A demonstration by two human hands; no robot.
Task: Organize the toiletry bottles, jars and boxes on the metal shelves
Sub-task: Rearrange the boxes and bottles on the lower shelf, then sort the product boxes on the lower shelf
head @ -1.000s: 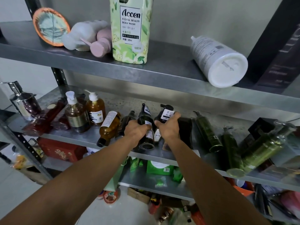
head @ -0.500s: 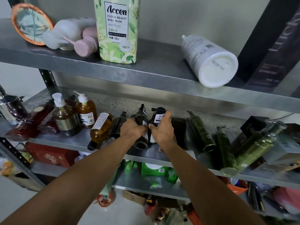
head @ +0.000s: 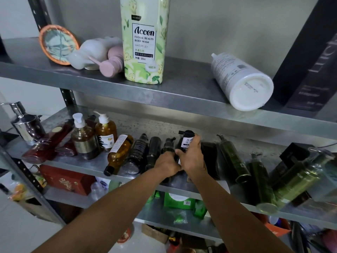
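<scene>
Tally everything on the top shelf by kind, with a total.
Bottles: 4 (green Accen body wash upright; pale pump bottle, pink bottle and white bottle lying down)
Round orange-rimmed dish: 1
Dark box: 1
Total: 6

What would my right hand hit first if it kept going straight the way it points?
Your right hand, gripping the black labelled bottle, points toward the back of the middle shelf. Beyond the bottle the shelf looks bare, so likely the back wall; depth is unclear.
</scene>
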